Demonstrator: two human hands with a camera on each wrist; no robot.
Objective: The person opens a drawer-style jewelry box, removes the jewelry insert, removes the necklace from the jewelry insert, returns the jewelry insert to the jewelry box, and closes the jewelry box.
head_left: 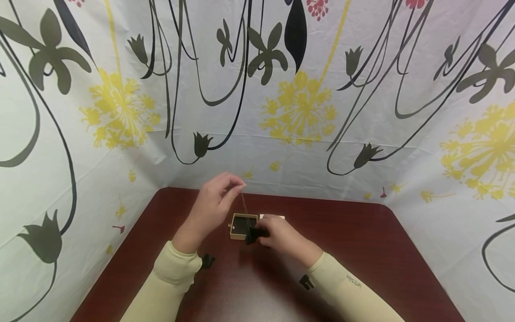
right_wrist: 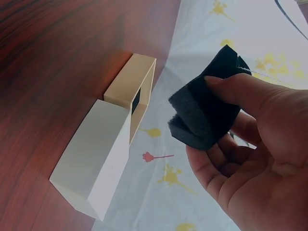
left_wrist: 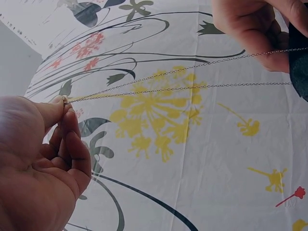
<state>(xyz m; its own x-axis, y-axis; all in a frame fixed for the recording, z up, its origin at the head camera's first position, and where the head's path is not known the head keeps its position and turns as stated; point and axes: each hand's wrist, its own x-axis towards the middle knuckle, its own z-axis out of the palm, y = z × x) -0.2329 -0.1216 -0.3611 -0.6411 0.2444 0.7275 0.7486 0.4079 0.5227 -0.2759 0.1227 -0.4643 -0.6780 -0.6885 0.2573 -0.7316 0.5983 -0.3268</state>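
Observation:
My left hand is raised and pinches one end of a thin silver necklace chain between thumb and fingertips. Two strands run taut from there down to my right hand. That hand grips a folded black cloth between thumb and fingers. In the right wrist view the chain enters the cloth's upper edge; its far end is hidden. Just behind the cloth sits a small open tan box with a black lining. A white box stands beside it, mostly behind my right hand in the head view.
Everything rests on a dark red wooden table. A white curtain with flower prints surrounds its back and sides. A dark item shows by my left sleeve, and a black clip-like piece by my right sleeve.

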